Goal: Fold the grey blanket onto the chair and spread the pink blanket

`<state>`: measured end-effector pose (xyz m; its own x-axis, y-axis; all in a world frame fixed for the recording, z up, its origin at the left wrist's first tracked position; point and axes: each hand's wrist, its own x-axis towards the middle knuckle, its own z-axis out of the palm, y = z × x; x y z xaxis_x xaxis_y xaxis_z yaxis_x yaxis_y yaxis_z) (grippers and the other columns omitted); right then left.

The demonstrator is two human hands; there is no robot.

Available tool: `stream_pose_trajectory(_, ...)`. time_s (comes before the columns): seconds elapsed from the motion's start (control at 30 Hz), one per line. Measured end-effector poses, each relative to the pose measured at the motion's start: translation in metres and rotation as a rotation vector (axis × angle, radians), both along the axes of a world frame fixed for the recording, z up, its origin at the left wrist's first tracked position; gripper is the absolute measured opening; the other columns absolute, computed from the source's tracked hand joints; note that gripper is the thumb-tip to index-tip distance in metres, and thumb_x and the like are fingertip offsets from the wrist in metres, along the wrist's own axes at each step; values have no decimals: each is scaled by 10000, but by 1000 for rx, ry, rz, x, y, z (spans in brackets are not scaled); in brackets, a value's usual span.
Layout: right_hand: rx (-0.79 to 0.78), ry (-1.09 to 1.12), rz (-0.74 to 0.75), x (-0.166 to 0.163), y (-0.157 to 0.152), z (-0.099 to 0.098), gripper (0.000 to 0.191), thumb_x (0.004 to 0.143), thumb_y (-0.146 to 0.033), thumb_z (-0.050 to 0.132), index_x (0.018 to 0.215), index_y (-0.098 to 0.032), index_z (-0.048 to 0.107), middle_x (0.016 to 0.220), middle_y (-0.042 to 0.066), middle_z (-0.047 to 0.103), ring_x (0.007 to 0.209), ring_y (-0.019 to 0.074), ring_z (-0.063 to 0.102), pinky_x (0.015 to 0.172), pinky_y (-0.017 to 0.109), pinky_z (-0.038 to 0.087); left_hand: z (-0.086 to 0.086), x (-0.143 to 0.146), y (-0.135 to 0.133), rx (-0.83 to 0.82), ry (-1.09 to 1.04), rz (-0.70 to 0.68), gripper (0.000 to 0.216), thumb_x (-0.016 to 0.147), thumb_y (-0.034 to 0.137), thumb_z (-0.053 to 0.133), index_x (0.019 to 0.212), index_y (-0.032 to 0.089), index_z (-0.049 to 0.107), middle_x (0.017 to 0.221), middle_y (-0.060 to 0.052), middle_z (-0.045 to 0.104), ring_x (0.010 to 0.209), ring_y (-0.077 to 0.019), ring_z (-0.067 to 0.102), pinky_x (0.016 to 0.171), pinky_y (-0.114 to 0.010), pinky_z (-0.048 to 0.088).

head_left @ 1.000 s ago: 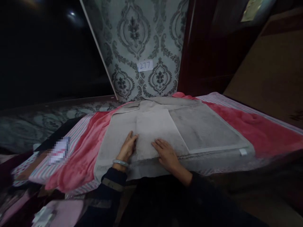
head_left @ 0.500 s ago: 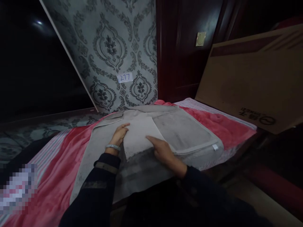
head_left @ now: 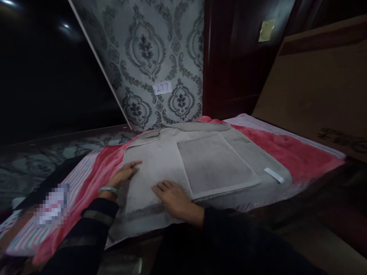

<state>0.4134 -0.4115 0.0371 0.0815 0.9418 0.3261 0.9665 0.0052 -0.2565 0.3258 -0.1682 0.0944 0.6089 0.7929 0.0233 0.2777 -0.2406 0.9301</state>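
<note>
A large grey cloth point(head_left: 218, 164) with a soft nap lies over the bedding, its panels folded in layers. Its paler left panel point(head_left: 160, 156) is spread flat between and beyond my hands. My left hand point(head_left: 126, 173) rests at that panel's left edge, fingers stretched out and holding nothing. Palm down on the panel's near part, my right hand point(head_left: 173, 196) has its fingers extended and grips nothing. A white tag point(head_left: 274, 175) shows on the cloth's right side. Smaller folded flaps lie along the far edge.
Beneath the cloth are a pink blanket point(head_left: 263, 149) and striped bedding point(head_left: 83, 168). A cardboard box point(head_left: 321, 84) leans at the right. A dark screen point(head_left: 51, 72) stands at the left. Behind are a patterned wall point(head_left: 160, 42) and dark red wood panelling point(head_left: 229, 57).
The pale panel has gone from partly raised in my hands to lying flat farther left. My right hand has switched from a pointing pinch to a flat palm. The camera view has shifted slightly.
</note>
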Motion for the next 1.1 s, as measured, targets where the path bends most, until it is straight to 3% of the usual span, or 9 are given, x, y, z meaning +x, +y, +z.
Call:
stream_pose_trajectory(0.1,-89,-24,-4,-16,-1,-32,534,996,-184,447,1529,-151,454,1603,157,402,1503,329,318,1222,543,279,-42,-22,12,9,36,-57,401,663,312,725,1054,232,771,1263,-81,707,1189,-249,629,986,-337,503)
stream_pose_trajectory(0.17,-122,-17,7,-16,-3,-33,554,1018,-267,491,1556,-163,416,1631,165,350,1525,333,269,1225,565,256,-52,-19,17,74,140,-31,459,696,311,691,1138,202,747,1332,-114,668,1271,-273,589,1089,-377,443)
stream_pose_trajectory(0.27,-143,18,73,-4,1,-13,551,1001,-449,571,1480,-182,518,1562,161,462,1472,321,377,1191,516,328,-45,7,20,313,386,21,533,719,267,668,1240,161,697,1413,-156,599,1385,-323,499,1172,-424,361)
stream_pose_trajectory(0.33,-123,31,52,8,9,0,516,1019,-476,535,1449,-191,552,1505,151,531,1445,297,419,1185,496,337,-35,30,17,482,514,-66,540,773,296,659,1297,166,661,1488,-165,540,1471,-332,399,1212,-423,299)
stream_pose_trajectory(0.4,-100,17,-12,21,17,5,538,1034,-464,509,1501,-198,502,1555,147,475,1494,301,340,1215,536,272,-29,53,12,558,600,-211,532,828,365,649,1332,195,638,1521,-161,521,1505,-322,351,1229,-420,262)
stream_pose_trajectory(0.47,-128,2,-49,33,20,-1,593,1030,-478,511,1557,-219,431,1635,124,356,1539,330,228,1227,604,203,-29,74,6,567,648,-299,564,860,445,638,1374,215,607,1548,-172,498,1508,-335,348,1234,-476,239)
stream_pose_trajectory(0.63,-187,28,-64,46,11,-27,612,1042,-524,452,1587,-251,388,1669,88,279,1549,339,187,1231,619,186,-46,112,-10,616,667,-277,661,940,580,500,1503,235,474,1671,-185,284,1566,-405,161,1199,-701,57)
stream_pose_trajectory(0.9,-146,45,-78,42,-5,-37,679,1015,-572,478,1594,-231,382,1664,113,271,1552,349,170,1241,603,195,-59,167,-17,784,649,-501,631,1014,470,337,1605,252,327,1705,-92,222,1587,-301,128,1251,-586,28)
stream_pose_trajectory(1.1,-128,55,-72,40,-21,-48,700,1013,-576,469,1614,-241,339,1684,110,199,1561,346,125,1250,604,186,-60,202,-14,770,706,-515,647,985,577,352,1591,352,354,1702,-30,248,1571,-399,124,1207,-693,56)
